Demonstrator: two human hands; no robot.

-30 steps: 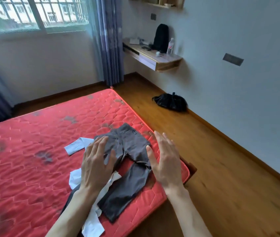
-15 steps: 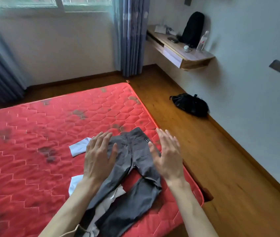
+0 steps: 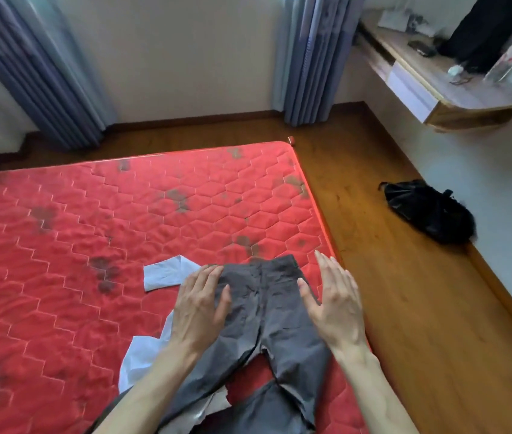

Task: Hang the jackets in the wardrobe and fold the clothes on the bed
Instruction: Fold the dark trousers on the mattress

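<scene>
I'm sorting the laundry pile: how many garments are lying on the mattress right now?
2. The grey trousers lie near the right edge of the red mattress, under both hands. A white garment lies partly beneath them, showing at their left. More could be hidden below the frame.

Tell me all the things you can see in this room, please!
mattress: one, red with dark stains, fills the left and middle
trousers: one pair, grey, spread on the mattress near its right edge
shirt: one, white, lying partly under the trousers
curtains: two, blue-grey, hanging at the far wall
floor: wooden, brown, right of the mattress
bag: one, black, on the floor by the right wall
shelf: one, wooden, fixed to the right wall
bottle: one, clear, on the shelf
left hand: open, flat on the trousers
right hand: open, fingers straight, at the right edge of the trousers; contact unclear
</scene>
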